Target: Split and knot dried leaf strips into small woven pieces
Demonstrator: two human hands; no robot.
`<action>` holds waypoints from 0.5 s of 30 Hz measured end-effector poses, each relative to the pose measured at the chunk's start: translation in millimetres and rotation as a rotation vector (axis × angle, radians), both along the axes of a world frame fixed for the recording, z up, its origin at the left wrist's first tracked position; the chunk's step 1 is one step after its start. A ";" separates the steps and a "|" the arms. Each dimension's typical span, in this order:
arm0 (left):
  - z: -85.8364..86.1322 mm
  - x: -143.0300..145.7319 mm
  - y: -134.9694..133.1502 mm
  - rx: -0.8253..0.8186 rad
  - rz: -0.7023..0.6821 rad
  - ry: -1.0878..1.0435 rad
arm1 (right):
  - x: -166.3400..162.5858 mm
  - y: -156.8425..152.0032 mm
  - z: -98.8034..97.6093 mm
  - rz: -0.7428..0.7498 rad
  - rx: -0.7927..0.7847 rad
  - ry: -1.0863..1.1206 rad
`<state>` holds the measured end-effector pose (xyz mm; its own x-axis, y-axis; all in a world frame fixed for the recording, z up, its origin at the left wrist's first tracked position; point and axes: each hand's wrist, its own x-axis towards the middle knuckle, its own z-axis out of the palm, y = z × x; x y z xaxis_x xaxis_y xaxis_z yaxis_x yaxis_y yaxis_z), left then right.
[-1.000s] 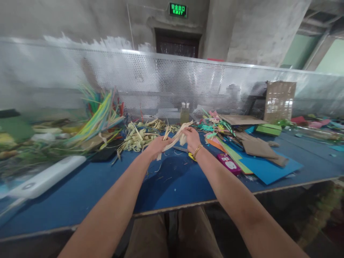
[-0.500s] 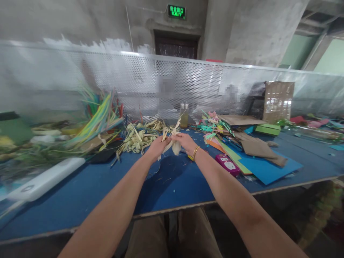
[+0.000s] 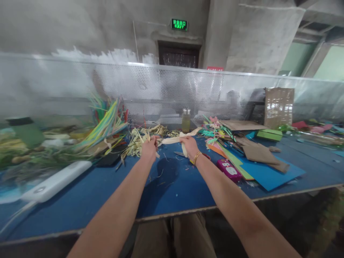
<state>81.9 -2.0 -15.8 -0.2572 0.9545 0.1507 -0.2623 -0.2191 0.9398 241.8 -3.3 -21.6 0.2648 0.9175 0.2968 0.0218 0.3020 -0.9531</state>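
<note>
A pale strip of dried husk (image 3: 171, 140) stretches between my two hands above the blue table. My left hand (image 3: 149, 147) is closed on its left end, with husk ends poking out around the fingers. My right hand (image 3: 189, 145), with a gold bracelet at the wrist, pinches the strip further right, and more pale husk hangs below and beyond it. Beneath that hand lie scissors (image 3: 179, 153), partly hidden by it. Behind my left hand is a heap of dried husk strips (image 3: 135, 141).
Colourful stems (image 3: 110, 122) and a white power strip (image 3: 57, 181) lie left. A glass bottle (image 3: 186, 121) stands behind my hands. To the right are a purple box (image 3: 228, 170), blue paper sheets (image 3: 271, 175) and cardboard (image 3: 258, 152). A perforated metal screen (image 3: 177, 86) edges the table.
My hands have moved apart, the left one going left, and the husk now stretches between them. The scissors blade has come into sight. The camera view has tilted up slightly.
</note>
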 end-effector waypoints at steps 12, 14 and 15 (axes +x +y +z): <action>12.4 -51.0 7.0 -0.221 0.051 -0.013 | 19.1 3.6 6.1 0.079 -0.020 -0.037; 11.3 -28.2 -0.8 -0.164 -0.053 0.165 | 12.9 -0.4 2.9 0.150 -0.056 -0.149; 10.1 -15.3 -5.0 -0.065 -0.066 0.240 | 9.3 -2.4 1.0 0.167 -0.064 -0.213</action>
